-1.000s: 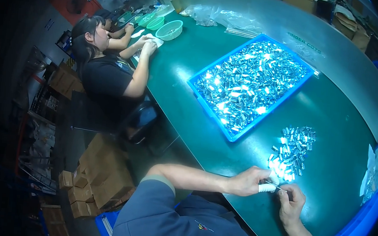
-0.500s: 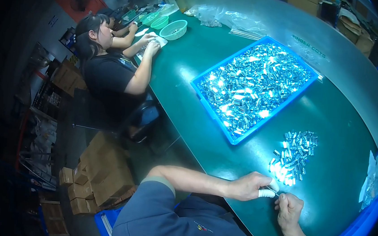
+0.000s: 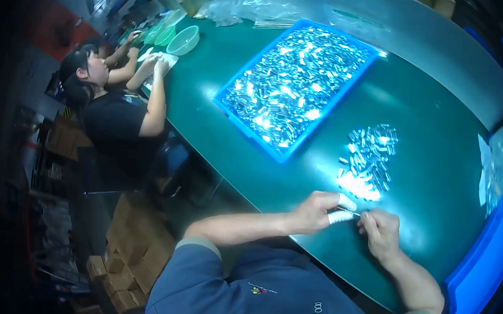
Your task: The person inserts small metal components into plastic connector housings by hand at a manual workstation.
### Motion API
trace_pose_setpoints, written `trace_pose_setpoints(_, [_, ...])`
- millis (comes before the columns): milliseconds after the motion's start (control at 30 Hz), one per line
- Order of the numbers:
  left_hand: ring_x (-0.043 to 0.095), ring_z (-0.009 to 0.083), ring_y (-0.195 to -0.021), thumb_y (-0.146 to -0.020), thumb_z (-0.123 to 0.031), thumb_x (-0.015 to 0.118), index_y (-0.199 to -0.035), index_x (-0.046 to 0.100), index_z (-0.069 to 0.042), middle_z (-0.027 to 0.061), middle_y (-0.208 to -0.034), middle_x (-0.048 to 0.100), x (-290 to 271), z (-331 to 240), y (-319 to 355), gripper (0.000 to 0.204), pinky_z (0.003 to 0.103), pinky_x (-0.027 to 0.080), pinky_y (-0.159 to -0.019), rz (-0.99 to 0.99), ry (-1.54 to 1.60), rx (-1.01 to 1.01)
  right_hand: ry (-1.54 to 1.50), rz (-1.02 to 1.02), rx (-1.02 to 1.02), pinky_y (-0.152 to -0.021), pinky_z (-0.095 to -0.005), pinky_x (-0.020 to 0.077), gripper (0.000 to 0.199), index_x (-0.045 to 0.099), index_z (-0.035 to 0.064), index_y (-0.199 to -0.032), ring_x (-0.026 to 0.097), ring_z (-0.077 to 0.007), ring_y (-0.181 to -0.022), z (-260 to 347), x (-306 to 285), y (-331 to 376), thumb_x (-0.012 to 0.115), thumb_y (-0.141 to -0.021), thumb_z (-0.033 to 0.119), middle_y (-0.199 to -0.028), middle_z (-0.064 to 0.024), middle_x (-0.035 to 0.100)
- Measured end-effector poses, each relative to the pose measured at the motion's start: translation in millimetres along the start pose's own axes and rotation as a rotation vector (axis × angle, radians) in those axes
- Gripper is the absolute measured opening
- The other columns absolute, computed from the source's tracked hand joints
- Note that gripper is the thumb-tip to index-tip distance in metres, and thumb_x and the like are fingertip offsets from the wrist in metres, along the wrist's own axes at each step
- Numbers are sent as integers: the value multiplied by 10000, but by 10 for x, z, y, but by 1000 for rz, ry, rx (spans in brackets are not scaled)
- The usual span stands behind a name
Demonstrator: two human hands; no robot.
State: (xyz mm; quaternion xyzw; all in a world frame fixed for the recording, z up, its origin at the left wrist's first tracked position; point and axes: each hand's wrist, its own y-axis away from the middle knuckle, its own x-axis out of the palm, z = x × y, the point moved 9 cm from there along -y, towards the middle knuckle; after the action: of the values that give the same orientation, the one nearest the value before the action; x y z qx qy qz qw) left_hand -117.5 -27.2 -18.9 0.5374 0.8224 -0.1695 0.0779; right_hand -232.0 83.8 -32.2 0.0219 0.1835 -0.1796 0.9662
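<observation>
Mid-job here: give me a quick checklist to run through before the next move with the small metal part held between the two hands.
1. Part held: the left hand, with white finger cots, and the right hand meet on a thin metal part. Ok.
2. Grip detail: which fingers pinch it is too small to see. Cannot tell.
3. Supply: the loose pile of shiny parts lies just beyond the hands on the green table. Ok.
4. Bulk stock: the blue tray is full of parts. Ok.
5. Neighbour: the co-worker's hands are far up the table, apart. Ok.
</observation>
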Motion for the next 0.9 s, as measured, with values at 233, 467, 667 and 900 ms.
trace_pose_setpoints(233, [728,257,-854,-859,-58,784,-993,717,-17,126,-944,738,-258,-433,-82,155,341,569,-750,-90,-334,259,-319,-203,-17,-573,-277,474,317,671,-28,-845,604,-110,-640,-104,-145,84,552,-1044,189,-738,-59,659])
trace_pose_setpoints(467, [703,170,-811,-921,-134,741,-1028,726,-30,107,-930,750,-1717,-495,-863,150,318,552,-766,-505,-728,110,-351,-243,35,-557,-255,442,327,669,0,-827,563,-80,-615,-170,-163,104,567,-1045,221,-692,-28,629])
trace_pose_setpoints(667, [713,207,-872,-878,-152,766,-1095,745,-56,119,-987,751,-2460,-159,-1489,239,331,550,-796,-494,-975,80,-328,-204,26,-581,-260,459,306,672,13,-824,582,-89,-635,-100,-105,33,567,-1034,210,-690,-27,638])
trace_pose_setpoints(900, [669,331,-1045,-876,-91,742,-1173,707,-61,147,-1090,697,-882,-259,-1385,301,396,532,-901,24,-892,267,-295,-210,0,-540,-289,426,316,677,14,-806,556,-94,-584,-80,-193,19,585,-1014,233,-645,-34,634])
